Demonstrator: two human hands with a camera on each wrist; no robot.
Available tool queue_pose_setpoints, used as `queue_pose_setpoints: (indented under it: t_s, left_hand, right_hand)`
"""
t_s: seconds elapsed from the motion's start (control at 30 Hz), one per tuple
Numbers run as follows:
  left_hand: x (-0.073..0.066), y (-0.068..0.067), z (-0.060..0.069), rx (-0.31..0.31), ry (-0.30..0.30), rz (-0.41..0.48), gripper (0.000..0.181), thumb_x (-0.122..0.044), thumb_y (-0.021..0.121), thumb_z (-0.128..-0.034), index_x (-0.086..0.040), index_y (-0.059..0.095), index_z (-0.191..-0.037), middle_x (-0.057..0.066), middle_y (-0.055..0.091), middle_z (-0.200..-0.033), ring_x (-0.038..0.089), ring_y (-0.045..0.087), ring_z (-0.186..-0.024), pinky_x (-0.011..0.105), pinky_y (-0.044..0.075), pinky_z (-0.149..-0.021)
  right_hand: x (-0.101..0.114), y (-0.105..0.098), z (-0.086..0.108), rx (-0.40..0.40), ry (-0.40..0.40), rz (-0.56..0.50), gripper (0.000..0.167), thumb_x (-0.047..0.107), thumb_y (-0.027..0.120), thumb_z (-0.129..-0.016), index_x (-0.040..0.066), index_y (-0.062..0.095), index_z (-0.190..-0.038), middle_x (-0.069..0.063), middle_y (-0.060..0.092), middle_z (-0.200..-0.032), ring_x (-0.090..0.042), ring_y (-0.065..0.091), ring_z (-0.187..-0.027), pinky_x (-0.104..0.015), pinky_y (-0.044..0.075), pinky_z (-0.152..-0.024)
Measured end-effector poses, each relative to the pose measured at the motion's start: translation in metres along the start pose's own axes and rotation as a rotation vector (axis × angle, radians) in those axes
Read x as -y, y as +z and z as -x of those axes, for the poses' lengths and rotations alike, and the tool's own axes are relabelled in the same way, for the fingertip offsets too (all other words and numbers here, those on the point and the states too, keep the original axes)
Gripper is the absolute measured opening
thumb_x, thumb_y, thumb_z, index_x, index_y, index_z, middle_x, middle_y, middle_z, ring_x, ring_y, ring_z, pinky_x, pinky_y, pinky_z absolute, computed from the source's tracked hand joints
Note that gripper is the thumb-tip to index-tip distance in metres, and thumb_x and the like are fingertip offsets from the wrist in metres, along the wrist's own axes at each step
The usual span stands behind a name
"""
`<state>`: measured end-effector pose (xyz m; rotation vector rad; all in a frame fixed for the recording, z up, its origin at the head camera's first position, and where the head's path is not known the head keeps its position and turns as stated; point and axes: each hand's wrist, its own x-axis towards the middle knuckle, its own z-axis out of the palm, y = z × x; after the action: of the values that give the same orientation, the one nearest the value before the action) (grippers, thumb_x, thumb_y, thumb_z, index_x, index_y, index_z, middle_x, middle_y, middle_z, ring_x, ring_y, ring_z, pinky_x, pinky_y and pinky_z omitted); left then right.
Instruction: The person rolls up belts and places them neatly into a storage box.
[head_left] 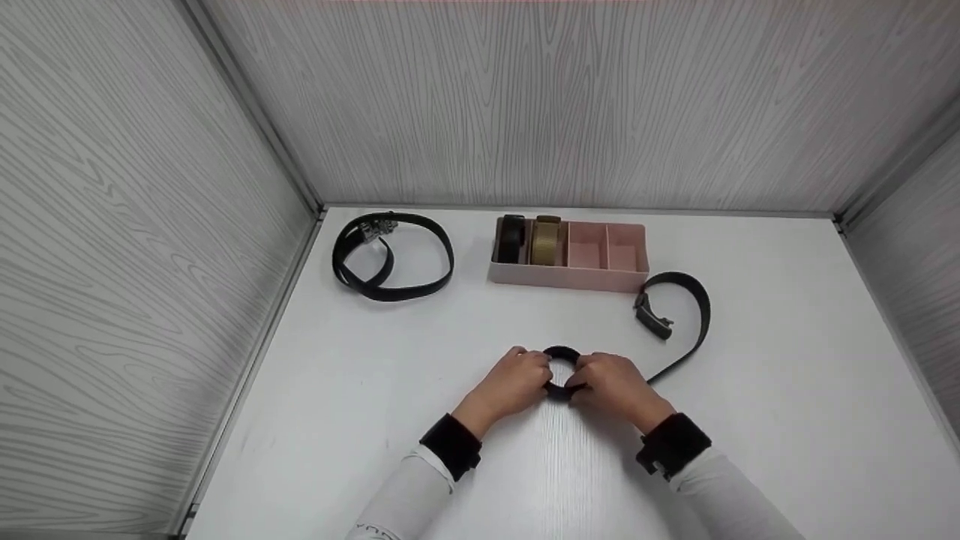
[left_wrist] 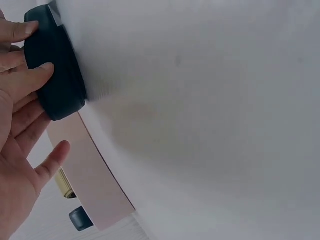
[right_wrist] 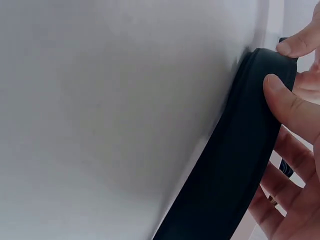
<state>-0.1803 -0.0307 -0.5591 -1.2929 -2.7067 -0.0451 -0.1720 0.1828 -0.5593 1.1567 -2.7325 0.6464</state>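
A black belt (head_left: pixel 561 393) is rolled into a ring at one end and stands on its edge between both hands on the white table. My left hand (head_left: pixel 517 380) holds the left side of the ring, its fingers against the roll (left_wrist: pixel 55 75) in the left wrist view. On the other side my right hand (head_left: pixel 611 382) pinches the strap (right_wrist: pixel 230 145) between thumb and fingers. From there the unrolled part (head_left: pixel 703 300) curves right and back, ending in a dark buckle (head_left: pixel 654 319). The fingers partly hide the ring.
Behind the hands stands a pink divided box (head_left: pixel 566 279), with a rolled black belt (head_left: pixel 511 241) and a rolled tan belt (head_left: pixel 545 244) in its left compartments. A second loose black belt (head_left: pixel 409 293) with an ornate buckle (head_left: pixel 379 226) lies at the back left. Walls enclose the table.
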Motion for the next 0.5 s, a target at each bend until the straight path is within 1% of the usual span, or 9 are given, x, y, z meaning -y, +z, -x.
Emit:
queue_pose_setpoints:
  t_s: [0.07,0.13,0.2,0.27,0.3,0.37,0.43,0.47,0.5]
  left_hand:
    - [-0.003,0.001,-0.001,0.005,0.011,-0.008,0.007,-0.025,0.074,-0.0817,-0.018,0.074,-0.083,-0.003,0.070,-0.092,0.015,0.064,-0.095,0.035,0.046,-0.085]
    - [-0.005,0.001,-0.001,0.010,0.029,-0.018,0.006,-0.026,0.074,-0.0820,-0.020,0.074,-0.083,-0.006,0.070,-0.089,0.013,0.065,-0.091,0.034,0.046,-0.084]
    - [-0.005,0.001,0.001,0.016,0.047,-0.018,0.005,-0.026,0.074,-0.0826,-0.021,0.075,-0.084,-0.008,0.069,-0.087,0.012,0.065,-0.086,0.035,0.047,-0.085]
    - [-0.002,0.001,0.003,0.017,0.056,-0.009,0.004,-0.026,0.074,-0.0825,-0.022,0.075,-0.083,-0.010,0.069,-0.087,0.011,0.065,-0.084,0.036,0.046,-0.087]
    - [0.001,0.001,0.005,0.019,0.058,0.001,0.003,-0.025,0.074,-0.0819,-0.023,0.076,-0.083,-0.011,0.070,-0.088,0.010,0.064,-0.085,0.036,0.046,-0.088]
    - [0.006,0.000,0.008,0.024,0.060,0.023,0.002,-0.024,0.076,-0.0805,-0.023,0.075,-0.082,-0.011,0.070,-0.089,0.010,0.064,-0.086,0.038,0.045,-0.089]
    - [0.012,-0.002,0.012,0.026,0.057,0.044,0.003,-0.022,0.077,-0.0788,-0.023,0.075,-0.081,-0.011,0.070,-0.088,0.009,0.063,-0.085,0.038,0.045,-0.089]
    - [0.015,-0.002,0.015,0.029,0.053,0.056,0.004,-0.021,0.078,-0.0782,-0.022,0.075,-0.081,-0.011,0.070,-0.088,0.009,0.063,-0.086,0.039,0.045,-0.090]
    - [0.018,-0.003,0.018,0.031,0.049,0.065,0.005,-0.020,0.079,-0.0771,-0.022,0.076,-0.081,-0.011,0.070,-0.089,0.009,0.063,-0.086,0.038,0.044,-0.090]
  right_hand:
    - [0.004,0.002,0.000,-0.012,0.006,0.006,0.023,0.029,0.088,-0.063,0.020,0.080,-0.083,0.005,0.063,-0.076,-0.016,0.059,-0.069,-0.034,0.048,-0.059]
    - [0.006,0.003,0.001,-0.007,0.011,-0.001,0.023,0.030,0.087,-0.065,0.020,0.079,-0.084,0.005,0.063,-0.078,-0.016,0.060,-0.070,-0.034,0.048,-0.060]
    - [0.007,0.002,0.004,0.020,0.025,-0.033,0.028,0.028,0.087,-0.068,0.017,0.078,-0.091,0.004,0.064,-0.090,-0.016,0.061,-0.076,-0.034,0.050,-0.064]
    - [0.003,-0.001,0.009,0.056,0.054,-0.075,0.041,0.028,0.088,-0.069,0.015,0.074,-0.105,0.000,0.062,-0.109,-0.015,0.061,-0.081,-0.034,0.051,-0.068]
    - [0.000,-0.003,0.013,0.081,0.083,-0.098,0.050,0.030,0.089,-0.069,0.015,0.071,-0.113,-0.001,0.059,-0.119,-0.015,0.061,-0.083,-0.035,0.051,-0.070]
    - [-0.008,-0.010,0.021,0.133,0.146,-0.125,0.068,0.035,0.090,-0.067,0.014,0.064,-0.126,-0.004,0.051,-0.131,-0.018,0.061,-0.086,-0.037,0.051,-0.073]
    - [-0.020,-0.019,0.030,0.176,0.216,-0.107,0.080,0.041,0.091,-0.062,0.015,0.060,-0.131,-0.005,0.051,-0.132,-0.021,0.061,-0.090,-0.041,0.050,-0.079]
    - [-0.027,-0.024,0.036,0.195,0.249,-0.083,0.079,0.042,0.092,-0.061,0.015,0.062,-0.128,-0.004,0.054,-0.129,-0.022,0.060,-0.093,-0.043,0.049,-0.082]
    - [-0.034,-0.030,0.043,0.208,0.277,-0.053,0.075,0.042,0.092,-0.060,0.015,0.065,-0.124,-0.003,0.057,-0.123,-0.024,0.060,-0.095,-0.047,0.047,-0.085]
